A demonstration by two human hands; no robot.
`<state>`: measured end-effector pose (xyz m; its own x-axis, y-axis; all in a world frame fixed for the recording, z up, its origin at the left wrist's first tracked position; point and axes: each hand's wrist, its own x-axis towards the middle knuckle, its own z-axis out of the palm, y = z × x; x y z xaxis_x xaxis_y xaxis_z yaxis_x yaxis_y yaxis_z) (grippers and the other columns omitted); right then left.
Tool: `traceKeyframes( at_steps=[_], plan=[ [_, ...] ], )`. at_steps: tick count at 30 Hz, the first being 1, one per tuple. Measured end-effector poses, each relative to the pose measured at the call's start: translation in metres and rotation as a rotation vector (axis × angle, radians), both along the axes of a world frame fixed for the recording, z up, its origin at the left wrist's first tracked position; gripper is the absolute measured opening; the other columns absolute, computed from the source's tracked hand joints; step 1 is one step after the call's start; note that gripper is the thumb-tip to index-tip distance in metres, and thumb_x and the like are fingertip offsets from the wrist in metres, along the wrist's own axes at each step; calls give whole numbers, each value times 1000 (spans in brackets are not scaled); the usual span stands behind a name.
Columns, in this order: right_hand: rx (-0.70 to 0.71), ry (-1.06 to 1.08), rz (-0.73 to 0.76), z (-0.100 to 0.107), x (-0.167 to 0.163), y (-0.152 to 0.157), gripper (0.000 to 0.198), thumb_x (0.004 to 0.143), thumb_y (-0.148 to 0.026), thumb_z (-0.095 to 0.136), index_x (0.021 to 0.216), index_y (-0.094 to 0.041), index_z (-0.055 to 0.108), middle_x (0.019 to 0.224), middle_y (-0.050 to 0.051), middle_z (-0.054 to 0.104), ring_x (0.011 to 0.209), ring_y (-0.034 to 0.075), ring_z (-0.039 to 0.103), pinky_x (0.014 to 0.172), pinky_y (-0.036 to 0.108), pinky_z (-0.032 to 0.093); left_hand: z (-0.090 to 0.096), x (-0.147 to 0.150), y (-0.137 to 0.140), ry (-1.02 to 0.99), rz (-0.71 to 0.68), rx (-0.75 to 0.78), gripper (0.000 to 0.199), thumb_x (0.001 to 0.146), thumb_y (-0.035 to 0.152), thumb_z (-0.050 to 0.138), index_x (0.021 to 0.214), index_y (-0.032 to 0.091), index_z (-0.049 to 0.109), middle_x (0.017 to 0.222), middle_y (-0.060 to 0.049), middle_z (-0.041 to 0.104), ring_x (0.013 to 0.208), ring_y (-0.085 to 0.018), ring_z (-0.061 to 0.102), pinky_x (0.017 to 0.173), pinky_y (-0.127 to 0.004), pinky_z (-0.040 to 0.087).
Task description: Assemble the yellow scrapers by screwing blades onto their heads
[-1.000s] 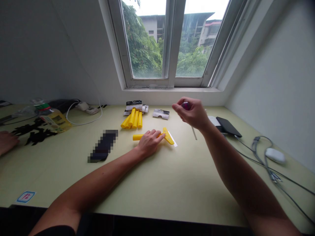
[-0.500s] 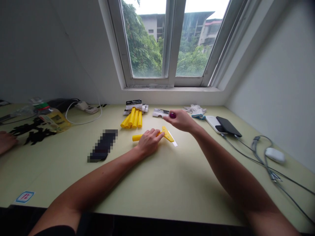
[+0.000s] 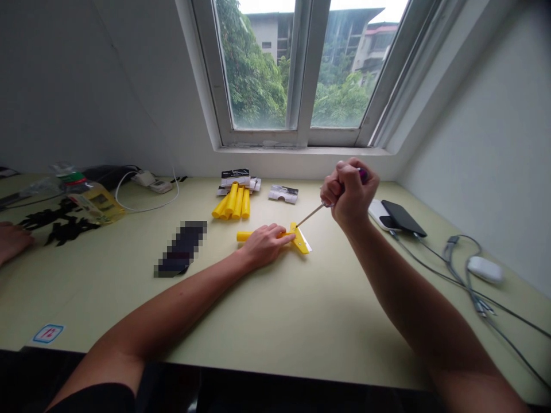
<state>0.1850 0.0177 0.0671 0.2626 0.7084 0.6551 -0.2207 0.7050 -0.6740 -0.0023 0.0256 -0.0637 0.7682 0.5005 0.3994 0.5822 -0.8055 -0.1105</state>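
Observation:
A yellow scraper [image 3: 300,243] with a pale blade along its right edge lies on the table, its handle pointing left. My left hand [image 3: 267,243] is closed around that handle, pressing it down near the head. In my right fist is a screwdriver [image 3: 310,214] with a purple handle, mostly hidden by the fingers. Its thin shaft slants down to the left, and the tip meets the upper screw area of the scraper head. My right hand [image 3: 350,190] is raised above the table, right of the scraper.
Behind are several yellow handles [image 3: 233,202] with card packaging, and a separate card sleeve [image 3: 283,194]. A dark pixelated object [image 3: 181,249] lies left. Power banks [image 3: 402,217], cables [image 3: 467,281] and a white case [image 3: 485,269] are right. Another person's hand [image 3: 15,240] rests far left beside a bottle [image 3: 92,198].
My right hand has moved right and turned, bringing the screwdriver tip onto the scraper head. My left hand still holds the scraper. The view has shifted slightly.

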Motion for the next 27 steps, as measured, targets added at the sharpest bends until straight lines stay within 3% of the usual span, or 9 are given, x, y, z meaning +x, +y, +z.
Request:
traceKeyframes(
  at_steps=[21, 27],
  plan=[
    [28, 24, 72, -8, -4, 5, 38, 79, -38, 65, 60, -23, 34, 43, -11, 33, 28, 4, 29, 26, 18, 22, 0, 1, 1, 19, 17, -43, 32, 95, 26, 42, 120, 27, 62, 101, -8, 62, 87, -18, 56, 73, -30, 48],
    [31, 27, 13, -6, 4, 10, 38, 79, -37, 64, 60, -23, 34, 42, -11, 33, 28, 4, 29, 26, 17, 21, 4, 4, 0, 49, 46, -43, 31, 94, 27, 42, 117, 26, 63, 97, -7, 63, 86, -19, 57, 70, -30, 47]
  ],
)
